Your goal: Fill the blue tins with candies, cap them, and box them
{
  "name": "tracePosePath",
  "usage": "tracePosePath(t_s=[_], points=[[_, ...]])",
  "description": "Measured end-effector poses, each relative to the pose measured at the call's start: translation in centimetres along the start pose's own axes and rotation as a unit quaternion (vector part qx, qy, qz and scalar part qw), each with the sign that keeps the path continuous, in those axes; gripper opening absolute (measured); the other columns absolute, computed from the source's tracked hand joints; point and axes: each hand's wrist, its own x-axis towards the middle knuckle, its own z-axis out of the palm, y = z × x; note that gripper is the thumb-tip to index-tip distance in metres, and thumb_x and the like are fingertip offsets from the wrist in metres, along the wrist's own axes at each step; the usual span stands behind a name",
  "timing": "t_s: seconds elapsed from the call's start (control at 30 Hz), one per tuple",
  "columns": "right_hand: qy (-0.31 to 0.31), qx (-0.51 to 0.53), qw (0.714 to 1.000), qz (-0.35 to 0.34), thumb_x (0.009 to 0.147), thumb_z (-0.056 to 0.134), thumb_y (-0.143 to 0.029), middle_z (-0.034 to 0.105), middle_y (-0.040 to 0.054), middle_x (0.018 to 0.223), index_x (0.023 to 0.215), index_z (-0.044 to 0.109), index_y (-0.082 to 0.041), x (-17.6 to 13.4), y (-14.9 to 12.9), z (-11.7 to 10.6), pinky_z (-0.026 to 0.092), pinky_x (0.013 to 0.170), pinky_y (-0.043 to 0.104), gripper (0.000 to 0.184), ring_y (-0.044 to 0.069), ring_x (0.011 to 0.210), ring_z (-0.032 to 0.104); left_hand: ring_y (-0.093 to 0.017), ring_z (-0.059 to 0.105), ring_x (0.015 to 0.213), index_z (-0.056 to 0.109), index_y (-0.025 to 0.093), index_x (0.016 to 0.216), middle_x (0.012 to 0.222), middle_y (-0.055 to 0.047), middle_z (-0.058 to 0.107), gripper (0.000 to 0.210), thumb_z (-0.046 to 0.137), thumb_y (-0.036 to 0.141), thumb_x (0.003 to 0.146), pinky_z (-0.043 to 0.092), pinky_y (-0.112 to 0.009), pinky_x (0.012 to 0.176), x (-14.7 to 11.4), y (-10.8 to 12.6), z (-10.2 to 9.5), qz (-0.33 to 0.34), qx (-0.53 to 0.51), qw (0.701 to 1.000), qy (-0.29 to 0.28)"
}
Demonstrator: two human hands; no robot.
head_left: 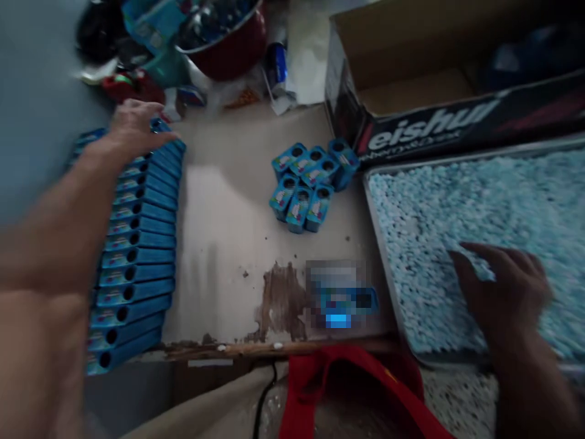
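At the far end of a long row of small blue boxes (141, 225), my left hand (137, 125) has its thumb and fingers around the end blue box (159, 125). Round dark holes show in the labelled ends of the row's boxes. On the right, my right hand (507, 283) is down at the pale blue pellets (425, 207) that fill a metal tray (386, 268). Its thumb and fingers come together in a pinch, with some pellets between them. My palm hides part of the grip.
A cluster of several blue boxes (301, 183) stands mid-table. A pixelated patch covers another blue box (363, 300) near the worn front edge. Behind the tray is an open black carton (411, 131). A red bowl (228, 52) and a blue can (276, 64) sit at the back.
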Motion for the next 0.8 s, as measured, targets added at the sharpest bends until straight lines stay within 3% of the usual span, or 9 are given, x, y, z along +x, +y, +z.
tracePosePath(t_s=[0.1, 0.17, 0.27, 0.37, 0.5, 0.63, 0.73, 0.8], points=[[0.005, 0.032, 0.999, -0.031, 0.107, 0.052, -0.063, 0.076, 0.0221, 0.138, 0.145, 0.074, -0.032, 0.3, 0.6, 0.6, 0.047, 0.125, 0.064, 0.053, 0.045, 0.140, 0.068, -0.038, 0.057, 0.155, 0.076, 0.003, 0.134, 0.146, -0.009, 0.072, 0.096, 0.075, 0.088, 0.088, 0.036, -0.068, 0.133, -2.0, 1.1, -0.5, -0.020, 0.113, 0.989, -0.095], [-0.012, 0.037, 0.997, -0.063, 0.106, 0.055, -0.062, 0.069, 0.0247, 0.151, 0.148, 0.070, -0.026, 0.4, 0.6, 0.8, 0.043, 0.126, 0.065, 0.057, 0.046, 0.148, 0.061, -0.044, 0.056, 0.156, 0.078, 0.008, 0.138, 0.148, -0.010, 0.070, 0.119, 0.046, 0.108, 0.083, 0.034, -0.071, 0.131, -5.6, 2.2, -1.2, 0.066, 0.117, 0.984, -0.119], [-0.039, 0.053, 0.993, -0.095, 0.107, 0.058, -0.059, 0.066, 0.0262, 0.157, 0.150, 0.067, -0.020, 0.3, 0.4, 0.6, 0.042, 0.126, 0.063, 0.059, 0.046, 0.150, 0.056, -0.042, 0.060, 0.153, 0.079, 0.013, 0.139, 0.150, -0.014, 0.071, 0.130, 0.022, 0.114, 0.081, 0.030, -0.073, 0.132, -12.5, 4.9, -1.4, 0.165, 0.079, 0.971, -0.151], [-0.076, 0.071, 0.987, -0.119, 0.107, 0.060, -0.054, 0.069, 0.0233, 0.153, 0.148, 0.068, -0.021, 0.4, 0.5, -0.6, 0.042, 0.125, 0.060, 0.053, 0.044, 0.146, 0.059, -0.041, 0.062, 0.150, 0.080, 0.019, 0.132, 0.151, -0.015, 0.072, 0.119, 0.018, 0.109, 0.088, 0.025, -0.074, 0.134, -18.6, 7.6, -0.7, 0.185, 0.067, 0.963, -0.187], [-0.154, 0.089, 0.964, -0.197, 0.101, 0.070, -0.052, 0.071, 0.0219, 0.150, 0.154, 0.065, -0.020, 0.2, 1.9, -2.9, 0.048, 0.118, 0.055, 0.062, 0.042, 0.139, 0.063, -0.041, 0.065, 0.147, 0.080, 0.028, 0.132, 0.150, -0.012, 0.073, 0.089, 0.034, 0.096, 0.098, 0.029, -0.073, 0.134, -23.9, 10.0, -0.6, 0.156, 0.015, 0.967, -0.201], [-0.227, 0.047, 0.930, -0.285, 0.097, 0.071, -0.044, 0.062, 0.0204, 0.163, 0.164, 0.058, -0.023, -1.0, 2.5, -3.4, 0.049, 0.116, 0.057, 0.071, 0.043, 0.147, 0.057, -0.043, 0.069, 0.140, 0.084, 0.037, 0.123, 0.137, -0.007, 0.080, 0.061, 0.065, 0.084, 0.089, 0.037, -0.065, 0.133, -26.8, 11.3, -0.9, 0.083, -0.079, 0.973, -0.202], [-0.219, -0.021, 0.929, -0.298, 0.099, 0.065, -0.037, 0.057, 0.0210, 0.167, 0.162, 0.060, -0.023, -1.5, 1.2, -2.2, 0.046, 0.117, 0.061, 0.064, 0.046, 0.149, 0.051, -0.043, 0.072, 0.135, 0.085, 0.037, 0.120, 0.132, -0.007, 0.083, 0.056, 0.068, 0.080, 0.088, 0.040, -0.065, 0.131, -27.7, 12.0, -0.2, 0.080, -0.100, 0.973, -0.193], [-0.201, -0.050, 0.934, -0.293, 0.103, 0.059, -0.034, 0.064, 0.0227, 0.156, 0.151, 0.067, -0.020, -0.9, 0.0, -1.4, 0.046, 0.112, 0.056, 0.051, 0.044, 0.141, 0.053, -0.042, 0.073, 0.134, 0.084, 0.033, 0.122, 0.135, -0.009, 0.082, 0.058, 0.061, 0.079, 0.095, 0.042, -0.068, 0.127, -27.7, 12.8, 0.6, 0.109, -0.084, 0.971, -0.194]])
